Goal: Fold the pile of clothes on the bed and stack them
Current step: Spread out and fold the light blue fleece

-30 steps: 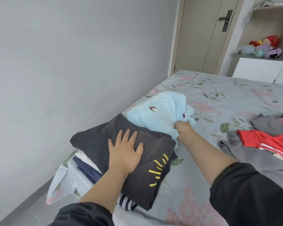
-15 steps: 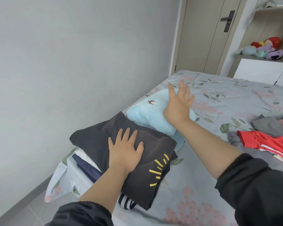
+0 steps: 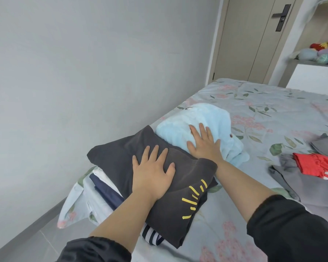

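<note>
My left hand (image 3: 151, 173) lies flat, grip released, pressing the dark folded top (image 3: 121, 157) on the stack at the bed (image 3: 273, 110) edge. My right hand (image 3: 204, 144), grip released, flattens the light blue garment (image 3: 178, 127) just behind it.

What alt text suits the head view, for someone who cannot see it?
Left hand presses flat on a folded dark garment topping a stack on a floral bed; right hand rests on a light blue fleece beside it. Loose clothes lie farther right.
</note>
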{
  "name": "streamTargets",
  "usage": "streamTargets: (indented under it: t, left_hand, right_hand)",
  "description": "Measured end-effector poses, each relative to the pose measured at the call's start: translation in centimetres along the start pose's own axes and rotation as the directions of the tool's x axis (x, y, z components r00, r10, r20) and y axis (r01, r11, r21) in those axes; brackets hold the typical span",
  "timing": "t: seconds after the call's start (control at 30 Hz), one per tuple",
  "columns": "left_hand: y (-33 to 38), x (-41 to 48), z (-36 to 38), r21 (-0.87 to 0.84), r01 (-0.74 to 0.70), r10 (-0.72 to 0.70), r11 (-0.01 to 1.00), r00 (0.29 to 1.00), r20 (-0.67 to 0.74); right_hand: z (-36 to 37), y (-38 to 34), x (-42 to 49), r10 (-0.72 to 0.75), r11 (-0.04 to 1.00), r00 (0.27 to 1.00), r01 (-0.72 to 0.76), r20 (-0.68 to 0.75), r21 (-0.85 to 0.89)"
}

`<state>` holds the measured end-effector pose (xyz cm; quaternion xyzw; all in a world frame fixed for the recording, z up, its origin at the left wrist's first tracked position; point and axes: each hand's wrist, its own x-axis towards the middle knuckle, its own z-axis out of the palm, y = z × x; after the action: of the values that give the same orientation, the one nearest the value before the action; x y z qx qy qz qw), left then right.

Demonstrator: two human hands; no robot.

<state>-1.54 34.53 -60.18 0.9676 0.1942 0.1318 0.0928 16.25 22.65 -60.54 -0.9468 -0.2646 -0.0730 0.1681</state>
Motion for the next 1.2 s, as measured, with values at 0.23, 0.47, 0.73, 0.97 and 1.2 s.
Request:
streamTargets:
  t: [0.23, 0.47, 0.73, 0.97, 1.2]
  left_hand:
    - [0.0, 0.0, 0.1, -0.001, -0.007, 0.007, 1.0, 1.0, -0.001]
    - [0.0, 0.0, 0.2, 0.007, -0.008, 0.008, 1.0, 1.0, 0.001]
    - [0.0, 0.1, 0.2, -0.003, -0.006, 0.006, 1.0, 1.0, 0.01]
    - [0.1, 0.0, -0.1, 0.002, -0.005, 0.005, 1.0, 1.0, 0.007]
    - [0.2, -0.1, -0.4, -0.008, -0.001, 0.001, 1.0, 1.0, -0.004]
  right_hand:
    - [2.2, 2.5, -1.5, -0.014, 0.986, 1.0, 0.015, 0.003, -0.165]
    - [2.3, 1.4, 0.1, -0.095, 0.969, 0.99, 0.067, -0.106, -0.239]
    - [3.1, 6.3, -4.2, -0.282, 0.908, 0.958, 0.281, 0.041, -0.311]
    - [0.6, 3.7, -4.7, -0.174, 0.882, 0.976, 0.215, 0.134, -0.42]
    - [-3.8, 3.7, -8.0, -0.215, 0.927, 0.971, 0.17, 0.101, 0.334]
